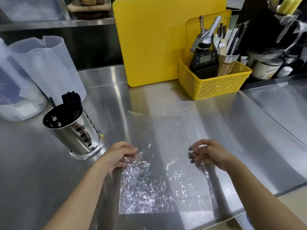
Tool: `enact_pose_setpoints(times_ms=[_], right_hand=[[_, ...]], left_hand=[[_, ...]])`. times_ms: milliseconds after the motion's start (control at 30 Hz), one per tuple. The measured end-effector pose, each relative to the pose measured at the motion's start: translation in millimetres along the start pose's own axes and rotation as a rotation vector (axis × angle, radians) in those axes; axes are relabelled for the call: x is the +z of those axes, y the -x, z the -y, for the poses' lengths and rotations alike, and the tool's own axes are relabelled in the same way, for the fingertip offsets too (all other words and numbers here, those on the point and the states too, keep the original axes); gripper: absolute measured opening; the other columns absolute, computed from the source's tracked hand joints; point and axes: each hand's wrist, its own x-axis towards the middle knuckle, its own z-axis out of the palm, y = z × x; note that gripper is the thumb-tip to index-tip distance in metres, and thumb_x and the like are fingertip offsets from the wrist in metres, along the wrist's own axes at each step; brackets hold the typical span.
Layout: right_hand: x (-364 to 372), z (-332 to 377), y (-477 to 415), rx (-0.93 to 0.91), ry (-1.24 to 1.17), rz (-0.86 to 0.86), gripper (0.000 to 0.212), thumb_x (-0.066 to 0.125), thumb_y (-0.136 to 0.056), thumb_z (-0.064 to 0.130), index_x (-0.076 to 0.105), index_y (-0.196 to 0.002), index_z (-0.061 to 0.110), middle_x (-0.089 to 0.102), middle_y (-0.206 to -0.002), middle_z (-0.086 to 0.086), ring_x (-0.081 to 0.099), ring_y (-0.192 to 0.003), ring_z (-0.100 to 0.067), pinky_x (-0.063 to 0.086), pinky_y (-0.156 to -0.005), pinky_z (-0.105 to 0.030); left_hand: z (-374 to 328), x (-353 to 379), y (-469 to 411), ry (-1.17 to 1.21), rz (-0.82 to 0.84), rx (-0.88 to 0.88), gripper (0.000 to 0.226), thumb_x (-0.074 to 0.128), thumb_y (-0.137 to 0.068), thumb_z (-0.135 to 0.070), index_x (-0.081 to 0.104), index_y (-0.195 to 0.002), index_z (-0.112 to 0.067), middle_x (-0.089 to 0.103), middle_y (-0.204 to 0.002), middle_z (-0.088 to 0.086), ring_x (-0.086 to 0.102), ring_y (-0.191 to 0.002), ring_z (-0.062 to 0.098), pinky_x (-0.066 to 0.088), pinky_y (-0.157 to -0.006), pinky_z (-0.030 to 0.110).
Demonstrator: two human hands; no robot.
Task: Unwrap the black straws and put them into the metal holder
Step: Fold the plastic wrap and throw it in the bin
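Note:
Black straws (pixel 73 101) stand bunched against the far side of the perforated metal holder (pixel 73 130), which sits on the steel counter at the left. A clear, crinkled plastic wrapper (pixel 157 163) lies flat on the counter in front of me, with no straws visible in it. My left hand (pixel 121 155) grips the wrapper's left edge, just right of the holder's base. My right hand (pixel 207 153) pinches the wrapper's right edge with curled fingers.
A yellow cutting board (pixel 157 44) leans against the back. A yellow basket (pixel 214 82) holds a scale, a metal cup of utensils and a dispenser. Translucent plastic containers (pixel 41 67) stand at far left. Jars (pixel 267 67) sit at far right. The counter's front edge (pixel 249 211) runs lower right.

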Motion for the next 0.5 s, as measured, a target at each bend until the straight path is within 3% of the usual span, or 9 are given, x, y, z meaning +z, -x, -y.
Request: enact_pose_setpoints(times_ms=[133, 233, 333, 400, 500], right_hand=[[-9, -9, 0, 0.000, -0.045, -0.008, 0.016, 0.062, -0.083, 0.002, 0.062, -0.094, -0.009, 0.066, -0.081, -0.031, 0.068, -0.070, -0.041, 0.058, -0.056, -0.039], [-12, -11, 3, -0.019, -0.133, 0.009, 0.013, 0.061, -0.082, -0.001, 0.063, -0.095, -0.005, 0.067, -0.081, -0.032, 0.068, -0.069, -0.043, 0.058, -0.053, -0.039], [-15, -9, 7, -0.052, -0.242, 0.021, 0.016, 0.055, -0.083, -0.008, 0.065, -0.093, -0.001, 0.068, -0.068, -0.027, 0.068, -0.063, -0.042, 0.058, -0.052, -0.043], [-17, -10, 6, -0.074, -0.304, 0.022, 0.025, 0.049, -0.083, -0.015, 0.069, -0.077, -0.001, 0.069, -0.062, -0.021, 0.069, -0.056, -0.032, 0.058, -0.049, -0.037], [-15, -10, 4, -0.106, -0.361, -0.015, 0.045, 0.045, -0.079, -0.020, 0.063, -0.045, 0.004, 0.070, -0.060, -0.015, 0.063, -0.048, -0.017, 0.048, -0.042, -0.018]], left_hand=[[3, -2, 1, -0.029, 0.014, 0.021, 0.009, 0.059, -0.086, -0.003, 0.057, -0.078, -0.007, 0.067, -0.062, 0.009, 0.063, -0.046, 0.013, 0.047, -0.039, 0.020], [6, -4, 1, 0.016, 0.014, 0.071, 0.010, 0.054, -0.089, -0.002, 0.057, -0.081, -0.008, 0.067, -0.058, 0.008, 0.061, -0.044, 0.013, 0.045, -0.037, 0.019], [5, -9, 2, 0.061, 0.030, 0.149, 0.020, 0.046, -0.091, 0.003, 0.062, -0.088, -0.010, 0.069, -0.061, 0.006, 0.062, -0.048, 0.011, 0.049, -0.041, 0.020], [4, -10, 1, 0.092, 0.018, 0.188, 0.029, 0.043, -0.090, 0.009, 0.065, -0.082, -0.009, 0.071, -0.060, 0.002, 0.064, -0.050, 0.009, 0.052, -0.045, 0.020], [3, -6, 2, 0.151, -0.032, 0.249, 0.053, 0.042, -0.081, 0.020, 0.062, -0.046, -0.014, 0.071, -0.057, -0.003, 0.066, -0.056, 0.014, 0.052, -0.054, 0.023]])
